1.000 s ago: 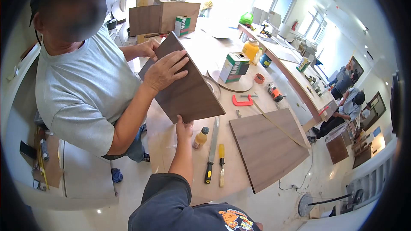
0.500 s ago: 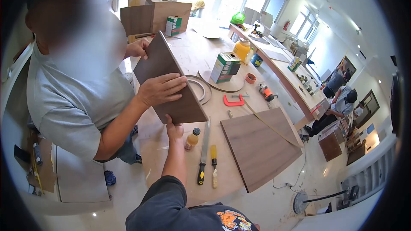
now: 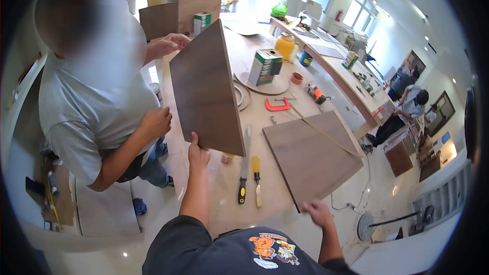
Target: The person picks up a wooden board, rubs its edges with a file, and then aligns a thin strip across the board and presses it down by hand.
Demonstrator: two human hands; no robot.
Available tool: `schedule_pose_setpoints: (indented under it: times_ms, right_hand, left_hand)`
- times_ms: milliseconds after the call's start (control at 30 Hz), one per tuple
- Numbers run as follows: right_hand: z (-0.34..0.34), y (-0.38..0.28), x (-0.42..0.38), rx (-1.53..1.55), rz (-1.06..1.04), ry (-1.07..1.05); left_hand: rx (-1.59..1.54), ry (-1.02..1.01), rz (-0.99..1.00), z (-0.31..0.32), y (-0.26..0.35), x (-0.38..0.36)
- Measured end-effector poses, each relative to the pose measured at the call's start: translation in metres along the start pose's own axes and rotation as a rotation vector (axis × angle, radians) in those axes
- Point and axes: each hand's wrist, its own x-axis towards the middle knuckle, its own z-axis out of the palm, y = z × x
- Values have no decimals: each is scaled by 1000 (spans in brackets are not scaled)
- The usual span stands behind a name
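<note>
The wearer's left hand (image 3: 197,154) pinches the bottom edge of a dark wood panel (image 3: 206,89), fingers closed around the lower corner, and holds it nearly upright above the workbench (image 3: 224,193). A co-worker in a grey shirt (image 3: 86,107) stands on the far side of the panel from the tools; one of that person's hands (image 3: 170,44) touches the panel's top rear corner, the other (image 3: 157,121) hangs curled just short of its back face, holding nothing that I can see. The wearer's right hand (image 3: 318,212) rests at the near corner of a second panel (image 3: 310,160) lying flat beyond the upright panel; its fingers look loosely spread over the edge, though blur keeps me from telling whether they really grip.

The risks, as I judge them, come from that thin hold. A tall panel carried by one bottom corner and one fingertip-touch at the top can swing or twist out (the co-worker's contact looks light). If it tips toward the bench it comes down on the file (image 3: 243,165) and the yellow-handled chisel (image 3: 256,179) lying just past the panel's lower edge, and may chip its edge or face. The small bottle (image 3: 226,157) right under the panel's bottom corner could be knocked over. Farther behind the panel, the green tin (image 3: 265,66) and the red clamp (image 3: 277,105) sit within its falling arc.
</note>
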Motion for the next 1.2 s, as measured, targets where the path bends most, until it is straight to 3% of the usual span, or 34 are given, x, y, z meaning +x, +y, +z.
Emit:
schedule_pose_setpoints:
  times_ms: [133,233,333,433,567,867,1200]
  right_hand:
    - [-17,-118,56,229,-473,99]
    - [1,-142,86,913,-612,-107]
    - [-2,-157,77,1297,-704,-217]
    - [1,-101,70,1444,-518,-96]
    - [5,-40,51,1465,-378,-51]
    - [-11,48,19,1374,-247,96]
    - [-44,85,-16,1328,-180,198]
  left_hand:
    - [178,-31,-49,15,-16,-46]
    - [316,-131,-37,25,-22,-68]
    - [481,-240,80,53,-24,-90]
    - [663,-347,213,79,-24,-106]
    - [709,-414,208,108,-48,-114]
    - [868,-344,24,133,-141,-118]
    - [842,-414,-92,122,-190,-121]
